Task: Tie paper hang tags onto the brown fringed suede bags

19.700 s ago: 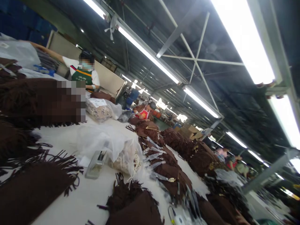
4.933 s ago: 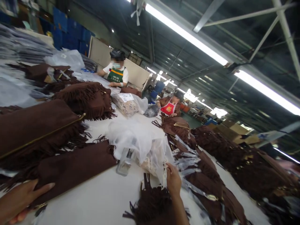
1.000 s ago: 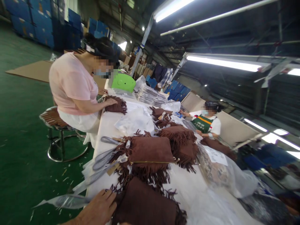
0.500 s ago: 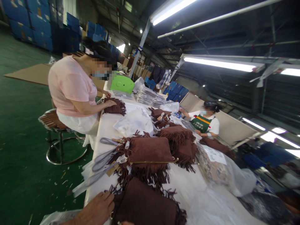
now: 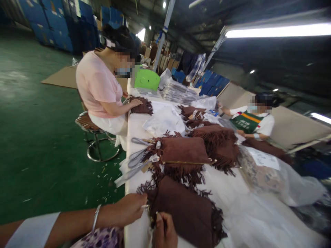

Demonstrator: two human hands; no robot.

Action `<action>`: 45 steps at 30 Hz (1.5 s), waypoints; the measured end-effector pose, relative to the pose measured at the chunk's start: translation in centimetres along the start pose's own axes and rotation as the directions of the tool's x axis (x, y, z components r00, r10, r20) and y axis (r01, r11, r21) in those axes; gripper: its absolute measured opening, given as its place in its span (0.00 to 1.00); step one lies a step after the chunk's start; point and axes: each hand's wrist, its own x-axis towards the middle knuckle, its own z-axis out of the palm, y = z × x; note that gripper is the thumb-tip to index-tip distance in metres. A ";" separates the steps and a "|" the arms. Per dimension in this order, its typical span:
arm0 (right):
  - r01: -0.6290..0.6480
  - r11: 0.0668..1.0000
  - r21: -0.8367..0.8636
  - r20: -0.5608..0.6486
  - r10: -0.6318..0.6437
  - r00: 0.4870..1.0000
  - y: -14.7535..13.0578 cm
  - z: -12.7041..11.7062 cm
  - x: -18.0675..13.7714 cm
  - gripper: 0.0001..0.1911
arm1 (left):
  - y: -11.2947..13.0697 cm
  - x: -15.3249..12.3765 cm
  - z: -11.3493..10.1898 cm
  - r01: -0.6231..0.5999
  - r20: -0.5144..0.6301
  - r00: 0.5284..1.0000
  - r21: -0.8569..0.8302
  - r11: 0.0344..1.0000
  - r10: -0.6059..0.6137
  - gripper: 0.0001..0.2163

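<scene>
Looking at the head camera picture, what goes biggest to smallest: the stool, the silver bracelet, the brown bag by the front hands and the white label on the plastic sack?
Brown bag
Stool
White label
Silver bracelet
The bag is nearer than the stool, so that's only how they look.

Wearer's hands: 2, left hand (image 5: 133, 208), right hand (image 5: 165, 229). Other people: 2, pink-shirted person (image 5: 97, 81), green-aproned person (image 5: 247, 122). Fringed brown bags (image 5: 184, 213): at least 5, pile overlaps, exact total unclear. White-topped table (image 5: 136, 120): 1. Stool (image 5: 89, 123): 1. Green panel (image 5: 146, 80): 1. Metal bracelet (image 5: 96, 217): 1. White wristband (image 5: 256, 135): 1. Patterned purple garment (image 5: 103, 238): 1. Paper-labelled clear sack (image 5: 297, 186): 1. Plaid cloth (image 5: 196, 67): 1. Cardboard sheets (image 5: 60, 77): at least 1. Lit tube lamps (image 5: 279, 31): 2 distinct. Blue boxes (image 5: 58, 29): over 4, dim, stacks blend, full count not readable.
</scene>
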 end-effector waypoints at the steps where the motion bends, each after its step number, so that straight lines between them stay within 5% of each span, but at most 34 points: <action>1: -0.023 1.000 0.015 0.008 0.023 1.000 0.2 0.1 -0.2 0.15 | 0.2 -0.5 -0.8 0.031 0.006 1.000 -0.069 0.997 -0.031 0.09; 9: 0.042 0.999 -0.009 0.103 -0.041 0.994 -1.9 0.7 -1.7 0.15 | -0.9 -2.8 -2.1 0.158 0.242 0.967 -0.336 0.928 -0.077 0.13; 15: 0.233 0.968 -0.093 0.114 -0.223 0.968 -2.8 2.3 -2.2 0.13 | -1.9 -2.8 -2.0 0.080 0.188 0.982 -0.282 0.956 -0.027 0.11; 22: 0.340 0.890 -0.305 0.075 -0.334 0.940 -1.4 2.9 -2.5 0.14 | -1.9 -3.0 -2.1 0.177 0.239 0.968 -0.436 0.882 -0.076 0.11; 26: 0.351 0.848 -0.397 0.075 -0.352 0.933 -1.1 2.9 -2.4 0.16 | -1.9 -3.2 -1.5 0.154 0.198 0.977 -0.414 0.897 -0.076 0.12; 33: 0.435 0.748 -0.501 0.146 -0.422 0.894 -1.6 3.1 -2.1 0.21 | -1.1 -3.3 -1.3 0.294 0.363 0.926 -0.527 0.797 -0.102 0.08; 45: 0.524 0.665 -0.532 0.290 -0.438 0.851 -1.2 2.8 -1.8 0.12 | -0.3 -3.2 -1.9 0.312 0.374 0.925 -0.665 0.678 -0.059 0.12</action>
